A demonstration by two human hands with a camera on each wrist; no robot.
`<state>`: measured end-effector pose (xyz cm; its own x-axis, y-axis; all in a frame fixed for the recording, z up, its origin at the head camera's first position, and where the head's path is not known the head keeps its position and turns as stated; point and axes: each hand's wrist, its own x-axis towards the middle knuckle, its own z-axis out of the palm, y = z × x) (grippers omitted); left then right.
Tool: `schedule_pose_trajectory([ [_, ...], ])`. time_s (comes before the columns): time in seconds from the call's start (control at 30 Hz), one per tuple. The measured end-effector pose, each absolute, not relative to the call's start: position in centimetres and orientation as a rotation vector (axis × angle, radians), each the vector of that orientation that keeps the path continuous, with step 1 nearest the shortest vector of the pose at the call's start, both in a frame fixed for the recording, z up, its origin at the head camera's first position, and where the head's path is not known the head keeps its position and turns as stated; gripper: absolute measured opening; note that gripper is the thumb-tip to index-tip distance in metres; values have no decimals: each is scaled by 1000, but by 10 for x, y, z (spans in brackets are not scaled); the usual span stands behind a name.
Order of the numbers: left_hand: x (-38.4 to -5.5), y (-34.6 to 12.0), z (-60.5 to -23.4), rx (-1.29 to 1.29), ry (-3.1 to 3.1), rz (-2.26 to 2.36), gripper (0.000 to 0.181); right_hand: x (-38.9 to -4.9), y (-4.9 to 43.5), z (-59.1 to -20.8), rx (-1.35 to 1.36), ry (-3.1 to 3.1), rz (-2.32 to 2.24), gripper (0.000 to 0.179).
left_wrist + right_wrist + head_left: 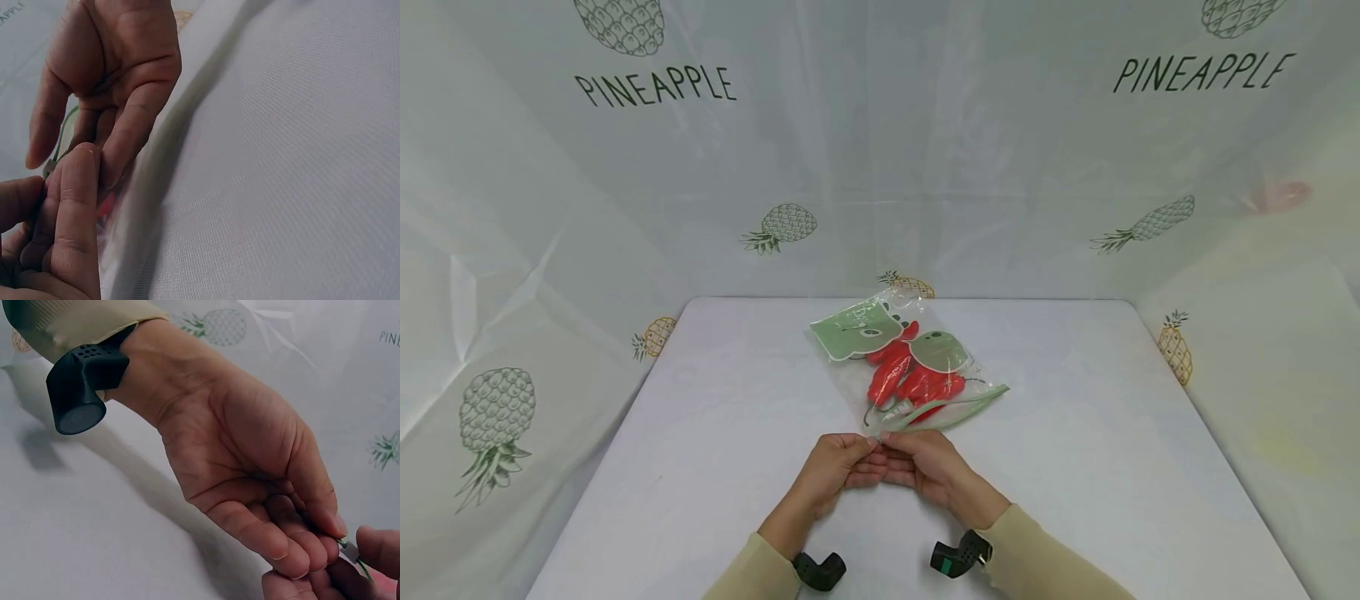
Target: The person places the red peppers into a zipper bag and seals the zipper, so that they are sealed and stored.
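A clear plastic zip bag (850, 383) with green print lies on the table, its green zip edge (992, 395) toward me. Several red chili peppers (891, 375) show through it. At the bag's near corner, my left hand (831, 471) and right hand (928, 467) meet, thumbs and curled fingers pinching the zip edge. A small grey zip slider (350, 551) sits between the two thumbs in the right wrist view. The left wrist view shows the right hand (119, 75) above the left fingers (75, 219). Part of the zip edge is hidden by the fingers.
The white table (1075, 467) extends around the bag and hands. A pale sheet printed with pineapples (880, 150) hangs behind and at both sides. Black cameras (820, 571) are strapped on both wrists.
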<state>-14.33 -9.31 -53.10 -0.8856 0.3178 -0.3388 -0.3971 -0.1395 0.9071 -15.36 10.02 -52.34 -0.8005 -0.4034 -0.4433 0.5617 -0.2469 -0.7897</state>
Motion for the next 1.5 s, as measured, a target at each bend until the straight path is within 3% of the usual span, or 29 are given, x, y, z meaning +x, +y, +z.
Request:
schedule_pose_trajectory([
  [0.33, -142, -94, -528, -73, 1719, 2066, 27, -153, 95, -523, 223, 1429, -2106, 33],
  [0.7, -142, -98, -534, -126, 1782, 2065, 30, -155, 100, -527, 273, 1450, -2121, 29],
  [0.97, -143, -97, -542, -185, 1586, 2082, 41, -155, 104, -528, 236, 1443, -2096, 34],
  [1.17, -142, -94, -540, -154, 1623, 2079, 32, -157, 105, -527, 206, 1408, -2064, 33],
  [1.5, -141, -94, -536, -249, 1739, 2089, 34, -165, 110, -525, 199, 1421, -2014, 30],
])
